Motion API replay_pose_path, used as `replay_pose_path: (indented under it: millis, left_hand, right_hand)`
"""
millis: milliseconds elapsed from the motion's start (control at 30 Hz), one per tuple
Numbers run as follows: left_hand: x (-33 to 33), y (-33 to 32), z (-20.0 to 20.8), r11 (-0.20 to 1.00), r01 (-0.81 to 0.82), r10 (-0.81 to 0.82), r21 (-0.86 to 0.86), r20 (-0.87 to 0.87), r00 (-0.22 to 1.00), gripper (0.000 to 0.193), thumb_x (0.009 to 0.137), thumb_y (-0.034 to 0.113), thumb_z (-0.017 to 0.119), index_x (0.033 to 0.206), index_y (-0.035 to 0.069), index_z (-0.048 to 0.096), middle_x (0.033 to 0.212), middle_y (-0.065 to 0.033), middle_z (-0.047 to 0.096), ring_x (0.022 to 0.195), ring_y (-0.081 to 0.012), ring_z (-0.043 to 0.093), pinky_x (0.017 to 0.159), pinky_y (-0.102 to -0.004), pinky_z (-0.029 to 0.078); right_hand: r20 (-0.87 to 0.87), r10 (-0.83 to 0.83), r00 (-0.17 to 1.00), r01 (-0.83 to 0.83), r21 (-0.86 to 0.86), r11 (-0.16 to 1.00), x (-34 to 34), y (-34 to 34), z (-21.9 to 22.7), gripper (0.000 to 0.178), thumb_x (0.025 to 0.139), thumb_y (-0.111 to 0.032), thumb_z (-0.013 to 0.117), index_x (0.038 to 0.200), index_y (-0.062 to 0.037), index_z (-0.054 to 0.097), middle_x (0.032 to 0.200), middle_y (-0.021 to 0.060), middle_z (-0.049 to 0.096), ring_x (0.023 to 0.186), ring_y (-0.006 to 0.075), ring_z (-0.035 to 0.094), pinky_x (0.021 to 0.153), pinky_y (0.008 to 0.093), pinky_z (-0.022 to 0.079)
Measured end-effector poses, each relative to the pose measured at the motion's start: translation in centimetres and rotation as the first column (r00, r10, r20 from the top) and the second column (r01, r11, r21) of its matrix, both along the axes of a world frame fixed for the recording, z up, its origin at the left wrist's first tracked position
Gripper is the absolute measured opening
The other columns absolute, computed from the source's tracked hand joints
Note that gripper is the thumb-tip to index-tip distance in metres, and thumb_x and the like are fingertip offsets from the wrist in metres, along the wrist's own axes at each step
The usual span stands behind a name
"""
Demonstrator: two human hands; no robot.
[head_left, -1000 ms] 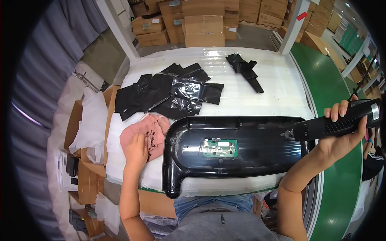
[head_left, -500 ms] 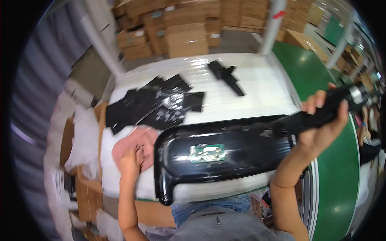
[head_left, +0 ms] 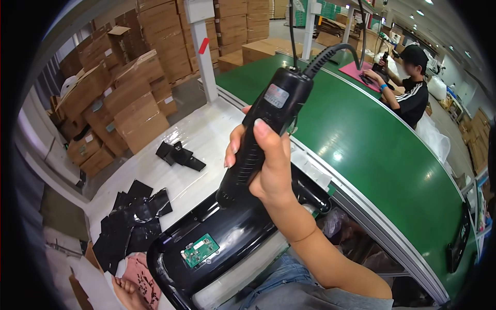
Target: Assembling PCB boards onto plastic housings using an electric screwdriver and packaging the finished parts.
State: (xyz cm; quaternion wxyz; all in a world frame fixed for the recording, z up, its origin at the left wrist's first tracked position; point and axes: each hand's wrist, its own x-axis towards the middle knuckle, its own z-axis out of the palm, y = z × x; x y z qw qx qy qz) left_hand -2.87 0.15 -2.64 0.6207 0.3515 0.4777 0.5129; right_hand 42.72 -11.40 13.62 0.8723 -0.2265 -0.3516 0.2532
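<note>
My right hand (head_left: 274,163) is closed around the grip of a black corded electric screwdriver (head_left: 261,132), raised over the right part of a glossy black plastic housing (head_left: 232,227). The tool's tip is hidden. Inside the housing lies a small green circuit board (head_left: 200,250). At the lower left, the curled fingers of my left hand (head_left: 129,294) rest by a pink sheet (head_left: 140,274) dotted with small dark pieces, likely screws. Whether those fingers pinch a piece is too small to make out. Several flat black pieces (head_left: 132,222) lie in a pile beyond the sheet.
Another black piece (head_left: 179,155) lies farther back on the white worktable (head_left: 155,175). A green conveyor belt (head_left: 336,124) runs along the right. Across it a co-worker (head_left: 408,82) works at a pink mat. Cardboard boxes (head_left: 139,98) are stacked behind. The screwdriver's cable (head_left: 330,49) hangs from above.
The view has swung to the right, bringing the co-worker and more of the belt into sight. My right hand still holds the screwdriver, and my left hand remains by the pink sheet.
</note>
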Motion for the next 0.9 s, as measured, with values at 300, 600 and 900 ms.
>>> replay_pose_path:
  millis: [300, 600, 900]
  left_hand:
    - [2.3, -1.6, 2.9, 0.961, 0.274, -0.126, -0.034, 0.828, 0.546, 0.029, 0.087, 0.02, 0.033, 0.059, 0.012, 0.027, 0.059, 0.0025, 0.02, 0.052, -0.0081, 0.024, 0.045, -0.0204, 0.021]
    - [0.9, -1.9, 0.6, 0.936, 0.311, -0.043, -0.167, 0.821, 0.57, 0.017, 0.083, 0.021, 0.045, 0.075, 0.006, 0.044, 0.057, 0.0019, 0.033, 0.049, -0.0056, 0.033, 0.04, -0.0161, 0.027]
    - [10.8, -2.8, 6.6, 0.804, 0.591, -0.38, -0.063, 0.709, 0.593, 0.027, 0.086, 0.03, 0.037, 0.066, 0.013, 0.037, 0.055, 0.0032, 0.028, 0.045, -0.0068, 0.028, 0.037, -0.0163, 0.023]
  right_hand:
    - [0.0, 0.028, 1.0, -0.028, -0.007, 1.0, -0.4, 0.5, -0.2, 0.034, 0.078, -0.025, 0.048, 0.101, -0.0007, 0.039, 0.06, 0.012, 0.047, 0.046, 0.0186, 0.049, 0.046, 0.0288, 0.042]
    - [-0.005, 0.08, 0.997, -0.08, -0.001, 0.997, -1.1, 0.7, -0.5, 0.033, 0.078, -0.023, 0.049, 0.101, -0.0013, 0.039, 0.06, 0.0114, 0.048, 0.047, 0.0182, 0.049, 0.046, 0.0284, 0.042]
    - [-0.046, 0.166, 0.985, -0.164, 0.041, 0.986, -2.5, 1.1, -1.2, 0.035, 0.082, -0.034, 0.041, 0.1, -0.0049, 0.04, 0.062, 0.008, 0.046, 0.05, 0.0173, 0.047, 0.05, 0.0286, 0.041]
